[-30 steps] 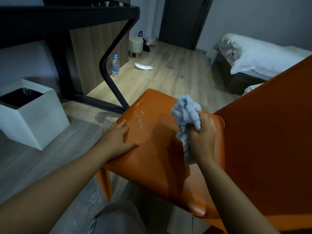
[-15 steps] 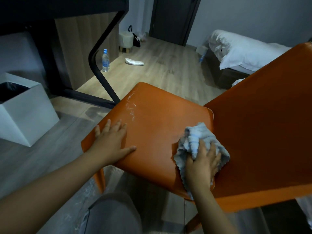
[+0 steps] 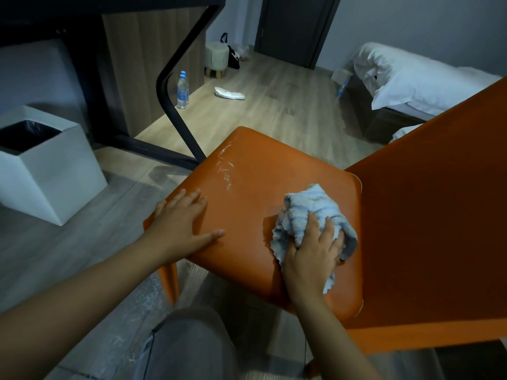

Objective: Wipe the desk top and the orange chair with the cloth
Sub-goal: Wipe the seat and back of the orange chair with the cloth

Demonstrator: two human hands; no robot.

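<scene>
The orange chair [image 3: 255, 171] fills the middle and right of the view, its seat towards me and its backrest rising on the right. White scuff marks show near the seat's far left corner. My left hand [image 3: 181, 218] lies flat on the seat's left edge, fingers straight. My right hand [image 3: 312, 250] presses a crumpled light blue cloth [image 3: 310, 207] onto the seat close to the backrest, fingers curled over it. The dark desk [image 3: 109, 4] stands at the upper left; its top is out of view.
A white square bin [image 3: 55, 171] with a black liner stands on the floor at left. The desk's black leg [image 3: 175, 105] slants down just behind the chair. A water bottle [image 3: 182, 90], a small stool [image 3: 216, 57] and a bed [image 3: 411, 78] lie farther off.
My right hand brought the cloth down from above the seat onto it beside the backrest. My left hand has stayed on the seat's left edge.
</scene>
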